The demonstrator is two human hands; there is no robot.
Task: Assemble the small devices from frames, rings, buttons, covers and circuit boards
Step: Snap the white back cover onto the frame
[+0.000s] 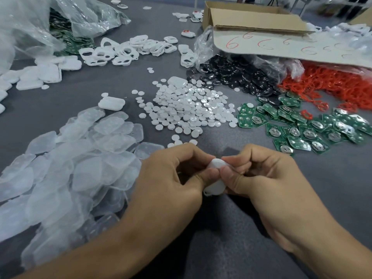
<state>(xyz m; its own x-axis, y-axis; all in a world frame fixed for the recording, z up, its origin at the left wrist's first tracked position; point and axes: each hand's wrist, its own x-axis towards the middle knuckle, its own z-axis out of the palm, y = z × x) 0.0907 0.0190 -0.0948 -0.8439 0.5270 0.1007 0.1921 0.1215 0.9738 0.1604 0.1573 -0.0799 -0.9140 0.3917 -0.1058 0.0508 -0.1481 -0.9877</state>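
White plastic oval shell (215,184) points twelve-to-six; left hand (171,174) pinches it from nine o'clock, right hand (261,174) from three.

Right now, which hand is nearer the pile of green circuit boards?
Right. The right hand, pinching the small white plastic piece, lies just in front of the green circuit boards; the left hand grips that piece from the other side, beside the translucent plastic covers.
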